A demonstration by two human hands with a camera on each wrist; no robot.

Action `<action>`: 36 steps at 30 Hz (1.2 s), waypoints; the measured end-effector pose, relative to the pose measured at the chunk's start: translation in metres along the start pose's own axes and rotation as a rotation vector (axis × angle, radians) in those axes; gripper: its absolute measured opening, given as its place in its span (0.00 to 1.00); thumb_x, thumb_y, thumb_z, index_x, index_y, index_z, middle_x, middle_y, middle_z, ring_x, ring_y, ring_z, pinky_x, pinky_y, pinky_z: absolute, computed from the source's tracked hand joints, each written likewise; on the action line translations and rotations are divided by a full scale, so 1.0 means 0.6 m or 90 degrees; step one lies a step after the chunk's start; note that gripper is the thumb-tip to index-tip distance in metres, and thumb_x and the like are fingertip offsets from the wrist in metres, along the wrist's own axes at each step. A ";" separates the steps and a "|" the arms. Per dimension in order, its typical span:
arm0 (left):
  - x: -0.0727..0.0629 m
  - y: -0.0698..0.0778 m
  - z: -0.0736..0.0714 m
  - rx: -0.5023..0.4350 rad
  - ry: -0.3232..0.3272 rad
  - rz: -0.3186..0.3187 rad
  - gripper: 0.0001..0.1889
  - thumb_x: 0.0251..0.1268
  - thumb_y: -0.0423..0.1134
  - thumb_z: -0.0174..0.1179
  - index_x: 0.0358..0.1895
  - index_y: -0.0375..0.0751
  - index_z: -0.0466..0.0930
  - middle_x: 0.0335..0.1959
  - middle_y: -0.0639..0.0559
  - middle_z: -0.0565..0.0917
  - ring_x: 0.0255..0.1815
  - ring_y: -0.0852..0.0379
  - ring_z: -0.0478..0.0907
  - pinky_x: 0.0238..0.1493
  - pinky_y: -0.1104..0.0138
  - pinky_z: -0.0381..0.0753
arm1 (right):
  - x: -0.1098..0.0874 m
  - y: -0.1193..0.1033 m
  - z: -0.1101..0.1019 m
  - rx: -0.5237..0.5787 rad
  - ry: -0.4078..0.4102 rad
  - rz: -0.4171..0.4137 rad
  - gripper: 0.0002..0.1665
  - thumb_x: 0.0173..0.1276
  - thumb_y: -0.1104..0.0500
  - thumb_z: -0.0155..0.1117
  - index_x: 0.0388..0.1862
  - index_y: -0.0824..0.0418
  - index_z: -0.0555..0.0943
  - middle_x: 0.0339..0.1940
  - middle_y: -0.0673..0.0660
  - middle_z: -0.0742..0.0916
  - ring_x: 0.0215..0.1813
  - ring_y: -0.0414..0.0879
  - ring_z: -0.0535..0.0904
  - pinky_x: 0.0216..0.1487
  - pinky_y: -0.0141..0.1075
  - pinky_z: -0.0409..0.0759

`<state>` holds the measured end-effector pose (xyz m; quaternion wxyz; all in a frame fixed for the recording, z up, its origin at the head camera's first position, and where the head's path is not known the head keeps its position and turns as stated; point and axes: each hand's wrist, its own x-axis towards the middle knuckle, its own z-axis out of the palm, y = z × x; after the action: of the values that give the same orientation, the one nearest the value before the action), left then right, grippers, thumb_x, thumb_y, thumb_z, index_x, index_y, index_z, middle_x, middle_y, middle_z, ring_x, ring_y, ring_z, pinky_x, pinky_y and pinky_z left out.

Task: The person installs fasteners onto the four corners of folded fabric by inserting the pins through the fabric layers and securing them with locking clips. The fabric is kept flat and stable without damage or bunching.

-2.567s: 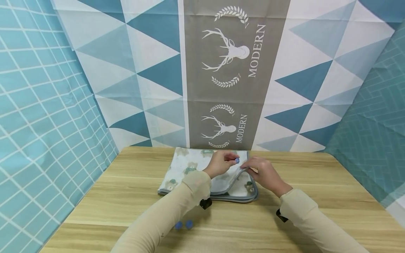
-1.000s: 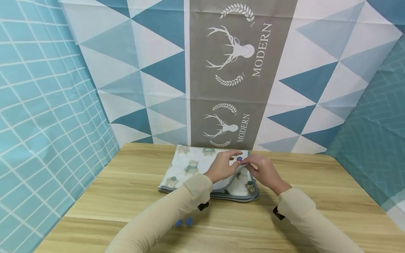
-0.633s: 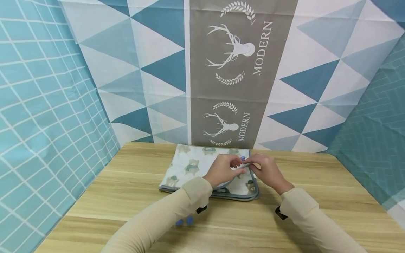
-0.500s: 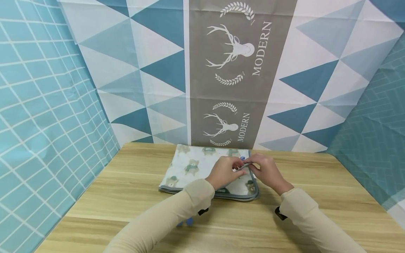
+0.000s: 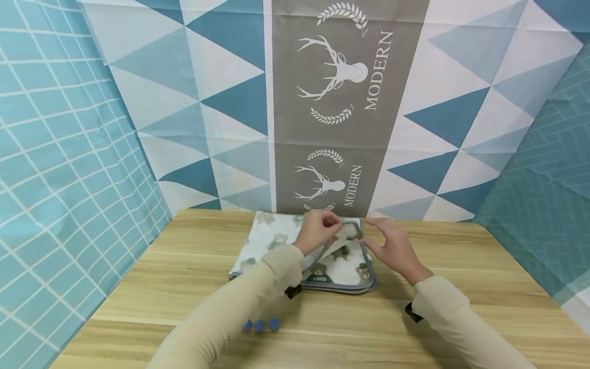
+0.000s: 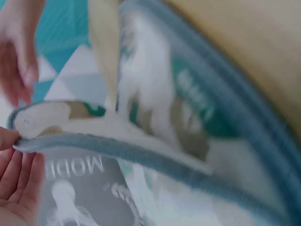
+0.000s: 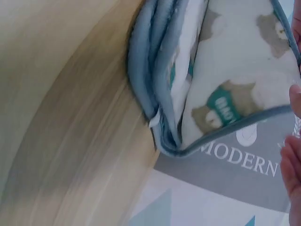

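A folded white blanket (image 5: 265,238) with bear prints and grey-blue edging lies near the back of the table. My left hand (image 5: 317,230) pinches its top layer's corner between thumb and fingers and holds it raised, folded back to the left. In the left wrist view a small clear round spot (image 6: 27,122) shows on that lifted corner. My right hand (image 5: 396,248) is just right of the corner, thumb and fingers spread with nothing between them. In the right wrist view its fingers (image 7: 294,165) appear at the right edge. The blue knob seen earlier is out of sight.
Several small blue round pieces (image 5: 259,325) sit in a row on the wooden table (image 5: 359,333), partly beside my left sleeve (image 5: 239,302). A patterned cloth wall (image 5: 322,102) rises behind the table, with a tiled blue sheet (image 5: 60,169) on the left.
Earlier my left hand carried a blue knob to the corner, which my right hand pinched. Now the right hand has let go and opened, and the left hand has pulled the corner up and left.
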<state>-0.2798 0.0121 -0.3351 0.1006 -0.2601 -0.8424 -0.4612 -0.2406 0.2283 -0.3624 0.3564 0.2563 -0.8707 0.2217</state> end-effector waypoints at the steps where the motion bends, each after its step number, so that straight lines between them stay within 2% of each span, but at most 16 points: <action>1: 0.009 -0.006 -0.010 -0.011 0.015 -0.012 0.05 0.59 0.33 0.65 0.36 0.38 0.87 0.32 0.44 0.89 0.29 0.58 0.83 0.32 0.77 0.80 | 0.000 0.002 -0.004 -0.005 0.002 0.015 0.34 0.49 0.60 0.79 0.57 0.66 0.79 0.51 0.65 0.85 0.54 0.59 0.81 0.51 0.53 0.81; 3: 0.027 -0.020 -0.033 -0.024 0.047 -0.053 0.05 0.57 0.34 0.66 0.35 0.38 0.87 0.33 0.43 0.89 0.30 0.55 0.84 0.33 0.75 0.80 | 0.001 0.008 -0.014 -0.010 0.005 0.045 0.40 0.48 0.60 0.79 0.62 0.66 0.75 0.57 0.66 0.83 0.58 0.61 0.77 0.55 0.56 0.78; 6: 0.049 -0.054 -0.072 -0.041 0.080 -0.111 0.06 0.57 0.35 0.66 0.36 0.37 0.87 0.35 0.42 0.89 0.34 0.51 0.85 0.34 0.74 0.80 | 0.001 0.015 -0.027 -0.019 -0.003 0.081 0.45 0.48 0.58 0.79 0.66 0.65 0.71 0.60 0.67 0.80 0.60 0.63 0.75 0.57 0.58 0.76; 10: 0.073 -0.099 -0.106 -0.051 0.078 -0.191 0.09 0.61 0.37 0.64 0.42 0.36 0.87 0.43 0.40 0.87 0.43 0.47 0.84 0.39 0.68 0.82 | 0.001 0.027 -0.051 -0.033 -0.010 0.097 0.47 0.47 0.55 0.80 0.66 0.65 0.71 0.62 0.67 0.80 0.61 0.62 0.75 0.58 0.58 0.74; 14: 0.076 -0.136 -0.119 -0.040 0.068 -0.269 0.13 0.65 0.38 0.60 0.49 0.36 0.84 0.51 0.38 0.84 0.52 0.43 0.81 0.51 0.59 0.82 | -0.004 0.032 -0.069 -0.037 -0.027 0.093 0.48 0.46 0.53 0.80 0.66 0.65 0.71 0.63 0.66 0.79 0.63 0.62 0.74 0.59 0.58 0.74; 18: 0.072 -0.148 -0.118 -0.021 0.055 -0.314 0.20 0.65 0.42 0.58 0.56 0.36 0.80 0.59 0.39 0.80 0.62 0.42 0.75 0.61 0.56 0.77 | -0.015 0.038 -0.087 -0.043 -0.052 0.113 0.49 0.46 0.52 0.80 0.67 0.64 0.70 0.65 0.66 0.78 0.65 0.63 0.73 0.60 0.59 0.73; 21: 0.064 -0.153 -0.121 -0.012 0.037 -0.314 0.24 0.64 0.45 0.56 0.60 0.36 0.76 0.62 0.39 0.77 0.65 0.42 0.72 0.64 0.55 0.74 | -0.018 0.039 -0.089 -0.047 -0.064 0.130 0.50 0.46 0.53 0.80 0.68 0.63 0.70 0.65 0.68 0.77 0.64 0.64 0.73 0.60 0.61 0.73; 24: 0.065 -0.147 -0.123 -0.020 0.021 -0.301 0.27 0.65 0.46 0.56 0.63 0.35 0.72 0.64 0.38 0.75 0.66 0.41 0.71 0.66 0.54 0.72 | -0.019 0.040 -0.089 -0.050 -0.062 0.134 0.50 0.46 0.53 0.80 0.68 0.63 0.69 0.65 0.68 0.77 0.64 0.65 0.73 0.59 0.61 0.73; 28: 0.060 -0.135 -0.128 -0.034 0.003 -0.288 0.28 0.66 0.46 0.56 0.66 0.35 0.69 0.65 0.38 0.75 0.67 0.42 0.70 0.66 0.54 0.72 | -0.016 0.038 -0.083 -0.049 -0.057 0.100 0.50 0.45 0.52 0.81 0.67 0.63 0.71 0.64 0.67 0.78 0.63 0.63 0.74 0.58 0.59 0.75; 32: 0.046 -0.120 -0.134 -0.035 -0.032 -0.255 0.29 0.66 0.46 0.57 0.68 0.38 0.67 0.67 0.40 0.73 0.68 0.44 0.70 0.66 0.55 0.72 | -0.014 0.034 -0.078 -0.049 -0.060 0.064 0.50 0.44 0.52 0.81 0.66 0.63 0.72 0.62 0.67 0.79 0.62 0.62 0.76 0.57 0.58 0.76; 36: 0.026 -0.101 -0.136 -0.042 -0.070 -0.207 0.29 0.66 0.46 0.58 0.69 0.42 0.67 0.69 0.42 0.71 0.70 0.45 0.68 0.67 0.53 0.72 | -0.016 0.034 -0.083 -0.044 -0.072 0.065 0.49 0.45 0.53 0.81 0.67 0.62 0.71 0.63 0.67 0.79 0.63 0.63 0.75 0.58 0.59 0.75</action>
<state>-0.3310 -0.0767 -0.3276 -0.0303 -0.1488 -0.8619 -0.4837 -0.2216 0.2752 -0.3416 0.3035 0.2112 -0.9085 0.1946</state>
